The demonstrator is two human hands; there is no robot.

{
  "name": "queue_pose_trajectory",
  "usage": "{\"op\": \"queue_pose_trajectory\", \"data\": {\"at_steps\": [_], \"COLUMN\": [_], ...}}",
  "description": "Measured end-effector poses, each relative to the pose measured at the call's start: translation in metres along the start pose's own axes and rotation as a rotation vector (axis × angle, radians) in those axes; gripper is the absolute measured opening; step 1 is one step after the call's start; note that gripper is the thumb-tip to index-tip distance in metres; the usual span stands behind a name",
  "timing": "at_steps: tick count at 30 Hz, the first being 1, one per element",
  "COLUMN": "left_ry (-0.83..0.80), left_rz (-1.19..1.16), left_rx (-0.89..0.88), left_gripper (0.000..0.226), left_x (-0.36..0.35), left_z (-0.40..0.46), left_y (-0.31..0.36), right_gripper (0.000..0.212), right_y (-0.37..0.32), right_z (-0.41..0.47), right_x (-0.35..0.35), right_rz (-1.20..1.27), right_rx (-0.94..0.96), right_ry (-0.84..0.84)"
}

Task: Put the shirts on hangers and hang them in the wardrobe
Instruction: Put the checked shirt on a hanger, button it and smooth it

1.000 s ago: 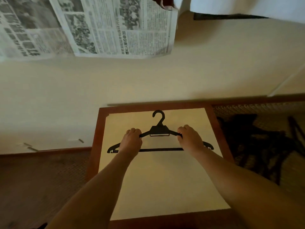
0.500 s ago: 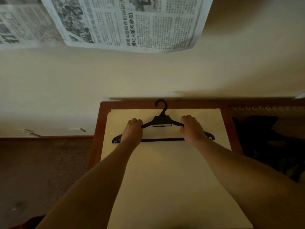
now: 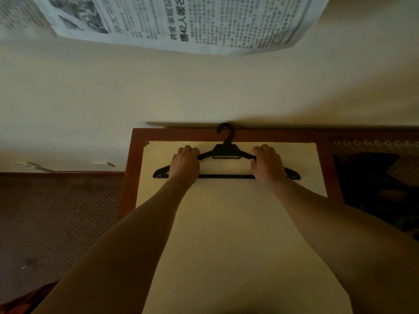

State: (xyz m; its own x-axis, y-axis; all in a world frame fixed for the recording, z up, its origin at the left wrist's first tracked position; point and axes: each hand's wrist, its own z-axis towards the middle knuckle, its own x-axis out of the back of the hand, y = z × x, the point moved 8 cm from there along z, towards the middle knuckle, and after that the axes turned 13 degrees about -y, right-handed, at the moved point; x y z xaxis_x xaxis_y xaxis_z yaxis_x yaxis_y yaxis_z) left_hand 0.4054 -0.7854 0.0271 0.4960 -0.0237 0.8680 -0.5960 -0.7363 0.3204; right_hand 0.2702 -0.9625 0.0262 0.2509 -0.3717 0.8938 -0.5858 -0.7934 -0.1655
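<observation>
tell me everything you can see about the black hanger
The hanger is black and looks like plastic, with a curved hook at top, a flat centre block with a slot, two sloping shoulders with notched ends and a straight bottom bar. No shirt is on it. It is level, hook pointing away from the person, over the cream top of the table; whether it touches it is unclear. The left hand and right hand each grip a shoulder.
</observation>
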Motion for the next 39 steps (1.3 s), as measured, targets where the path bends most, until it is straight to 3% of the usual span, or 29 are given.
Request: {"op": "queue_pose_trajectory", "data": {"at_steps": [8, 16, 23, 29, 33, 39], "left_ry": [-0.028, 0.033, 0.062, 0.136, 0.188, 0.295], "left_rz": [-0.034, -0.086, -0.154, -0.296, -0.426, -0.556], "left_rx": [0.001, 0.077, 0.295, 0.613, 0.843, 0.952], "left_gripper": [0.036, 0.045, 0.057, 0.050, 0.058, 0.052], "left_x": [0.009, 0.019, -0.006, -0.038, -0.061, -0.099], "left_z": [-0.005, -0.068, -0.168, -0.295, -0.386, -0.509], "left_y": [0.001, -0.011, -0.070, -0.144, -0.191, -0.252], "right_gripper": [0.028, 0.048, 0.053, 0.057, 0.057, 0.058], "right_y": [-0.003, -0.048, -0.158, -0.277, -0.347, -0.437], "right_z": [-0.006, -0.037, -0.083, -0.153, -0.217, -0.311], "right_x": [0.006, 0.007, -0.020, -0.076, -0.115, -0.177], "right_rz": [0.000, 0.023, 0.079, 0.018, -0.041, -0.178], "right_rx": [0.006, 0.108, 0.427, 0.672, 0.841, 1.017], "right_ry": [-0.013, -0.037, -0.097, -0.219, -0.314, -0.406]}}
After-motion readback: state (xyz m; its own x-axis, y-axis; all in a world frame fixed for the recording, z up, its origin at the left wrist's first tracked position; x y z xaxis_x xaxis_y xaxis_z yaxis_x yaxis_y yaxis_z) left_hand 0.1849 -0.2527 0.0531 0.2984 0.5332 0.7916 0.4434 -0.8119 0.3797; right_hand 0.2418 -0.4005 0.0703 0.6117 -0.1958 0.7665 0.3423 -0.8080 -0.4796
